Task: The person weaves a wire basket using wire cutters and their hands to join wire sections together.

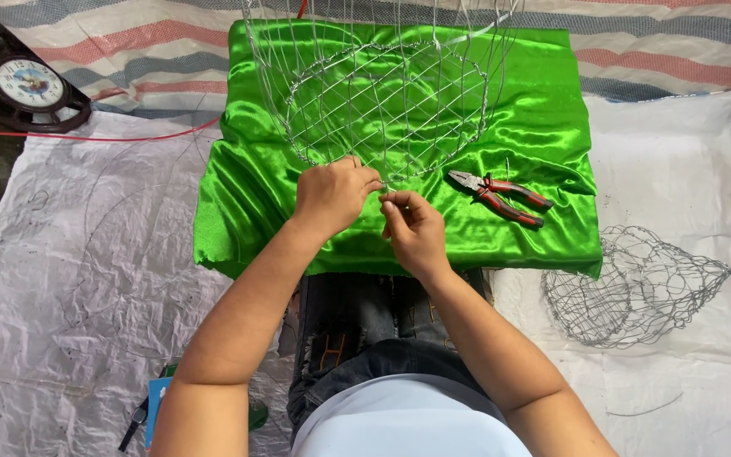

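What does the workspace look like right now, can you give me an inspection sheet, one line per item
Surface: shiny green cloth spread over a white plastic sheet on the floor.
Job's things: wire basket frame standing on the cloth, near edge at both hands.
Clutter: red-handled pliers on the cloth; finished wire basket on its side on the sheet; loose wire piece.
Grippers: left hand and right hand pinch thin wire at the frame's edge.
Cables: red cord crossing the sheet.
Surroundings: round clock; striped tarp.
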